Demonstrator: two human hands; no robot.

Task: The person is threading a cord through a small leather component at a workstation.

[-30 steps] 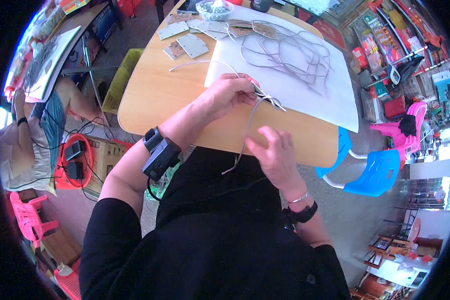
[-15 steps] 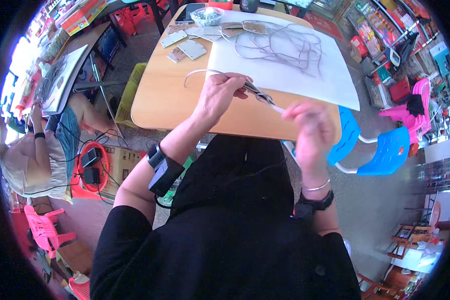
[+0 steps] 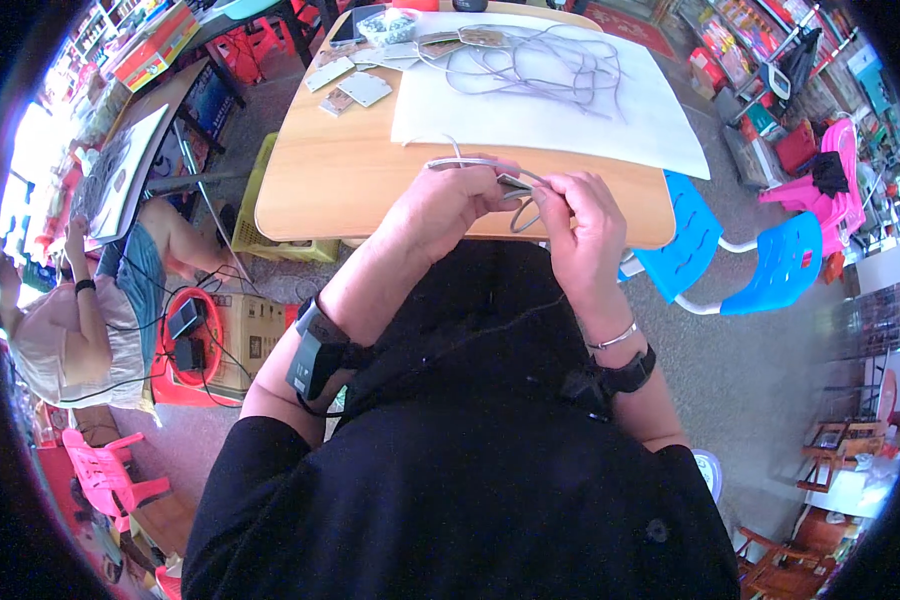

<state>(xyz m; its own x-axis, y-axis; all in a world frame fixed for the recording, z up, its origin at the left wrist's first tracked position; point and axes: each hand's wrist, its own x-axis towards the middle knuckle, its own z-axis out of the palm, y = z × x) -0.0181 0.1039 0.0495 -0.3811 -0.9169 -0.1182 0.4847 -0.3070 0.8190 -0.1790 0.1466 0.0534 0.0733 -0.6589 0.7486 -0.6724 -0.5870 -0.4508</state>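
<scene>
Just over the front edge of the wooden table (image 3: 315,190), my two hands are close together. My left hand (image 3: 450,205) is closed on a thin grey cord (image 3: 490,161), whose free end curls up over the back of that hand. A small flat piece (image 3: 513,182) shows at its fingertips; its kind is unclear. My right hand (image 3: 587,220) pinches the cord between thumb and fingers, and a small loop of it hangs between the hands. The left fingertips are partly hidden.
A white sheet (image 3: 660,130) carries a tangle of grey cord (image 3: 570,75). Flat whitish plates (image 3: 363,88) lie at its left, near a clear bowl (image 3: 386,28) of small beads. Blue chairs (image 3: 775,265) stand right; another person (image 3: 85,330) sits left beside a yellow basket (image 3: 280,245).
My right hand has come in toward the left, and both hands are nearer my body. The cord, stretched between them before, now bends into a small loop.
</scene>
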